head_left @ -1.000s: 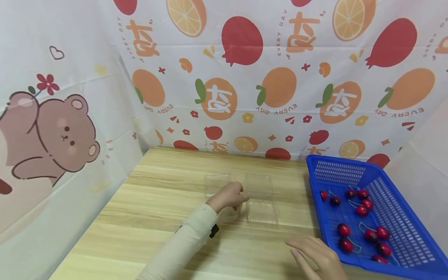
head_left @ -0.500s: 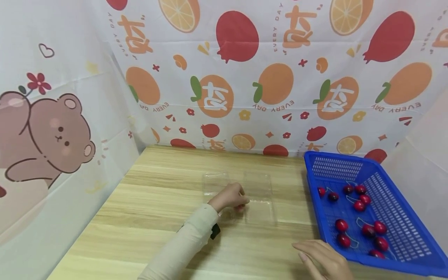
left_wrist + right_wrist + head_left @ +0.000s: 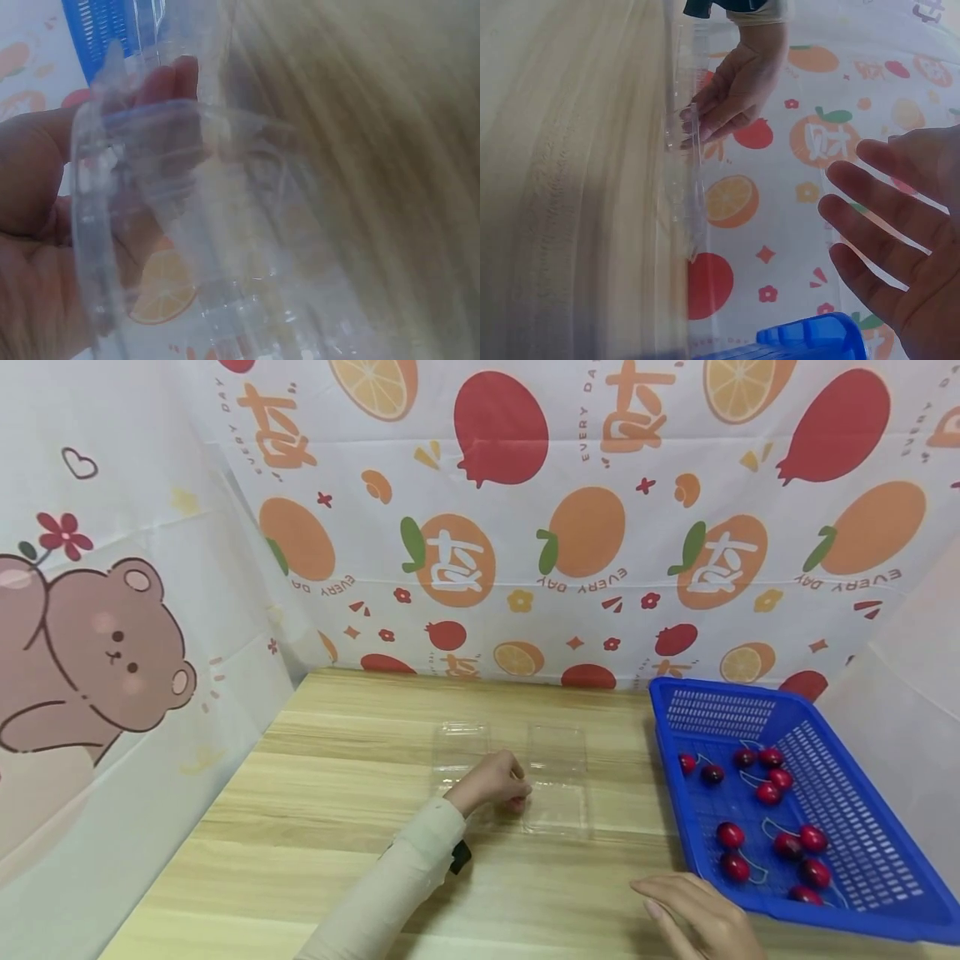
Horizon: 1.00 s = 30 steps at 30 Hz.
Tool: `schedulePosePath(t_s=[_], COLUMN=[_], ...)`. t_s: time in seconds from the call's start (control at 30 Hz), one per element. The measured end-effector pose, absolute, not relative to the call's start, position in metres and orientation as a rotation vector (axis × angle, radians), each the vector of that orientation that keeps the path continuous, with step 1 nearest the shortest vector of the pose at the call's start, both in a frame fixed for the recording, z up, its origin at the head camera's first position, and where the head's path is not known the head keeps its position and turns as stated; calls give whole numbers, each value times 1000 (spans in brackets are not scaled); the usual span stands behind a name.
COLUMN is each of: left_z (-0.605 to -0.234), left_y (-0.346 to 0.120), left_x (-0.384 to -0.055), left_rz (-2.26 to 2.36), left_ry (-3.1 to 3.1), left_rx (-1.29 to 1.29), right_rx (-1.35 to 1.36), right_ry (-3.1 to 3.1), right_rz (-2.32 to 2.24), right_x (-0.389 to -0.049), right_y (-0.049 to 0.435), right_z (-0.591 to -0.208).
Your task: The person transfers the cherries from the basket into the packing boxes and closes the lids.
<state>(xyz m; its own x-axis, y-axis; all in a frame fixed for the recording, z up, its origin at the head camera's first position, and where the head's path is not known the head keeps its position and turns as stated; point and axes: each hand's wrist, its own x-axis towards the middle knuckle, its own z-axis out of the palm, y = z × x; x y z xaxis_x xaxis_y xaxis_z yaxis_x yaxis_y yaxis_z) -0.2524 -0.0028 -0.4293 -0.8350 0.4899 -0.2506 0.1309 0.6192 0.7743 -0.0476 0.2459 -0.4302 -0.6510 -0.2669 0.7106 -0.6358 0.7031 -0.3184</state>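
Observation:
Two see-through plastic boxes, each spread in two halves front to back, lie on the wooden table in the head view: a left box (image 3: 461, 747) and a right box (image 3: 557, 810). My left hand (image 3: 495, 781) is between them, its curled fingers pinching the clear plastic at the right box's near edge. Through the clear walls, the left wrist view shows the fingers (image 3: 169, 82) partly blurred by plastic. My right hand (image 3: 697, 912) hovers over the table's front right, fingers spread loosely and holding nothing.
A blue mesh basket (image 3: 675, 827) stands at the right with several red cherries (image 3: 813, 837) inside, some with green stems. Printed cloth (image 3: 510, 552) hangs behind and at the left. Bare wood (image 3: 300, 827) stretches left of the boxes.
The head view has shifted slightly, carrying the background left and up. My left hand stays at the boxes, with the right box a little further right. My right hand has drifted slightly right.

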Motion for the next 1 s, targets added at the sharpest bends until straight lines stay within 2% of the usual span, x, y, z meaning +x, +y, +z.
schedulePosePath(t_s=[0.3, 0.57, 0.8, 1.0], left_z=[-432, -436, -437, -439], left_y=[-2, 0, 0, 1], left_x=[-250, -250, -248, -248], left_rz=[1218, 1305, 1337, 1386], left_ry=[2320, 2274, 2244, 2187], left_rx=[456, 438, 389, 338], right_rx=[673, 898, 847, 752], right_ry=[-2371, -2186, -2195, -2224], right_rz=[749, 806, 841, 860], right_x=[-40, -55, -64, -72], right_y=[246, 263, 273, 278], right_z=[-389, -359, -336, -331])
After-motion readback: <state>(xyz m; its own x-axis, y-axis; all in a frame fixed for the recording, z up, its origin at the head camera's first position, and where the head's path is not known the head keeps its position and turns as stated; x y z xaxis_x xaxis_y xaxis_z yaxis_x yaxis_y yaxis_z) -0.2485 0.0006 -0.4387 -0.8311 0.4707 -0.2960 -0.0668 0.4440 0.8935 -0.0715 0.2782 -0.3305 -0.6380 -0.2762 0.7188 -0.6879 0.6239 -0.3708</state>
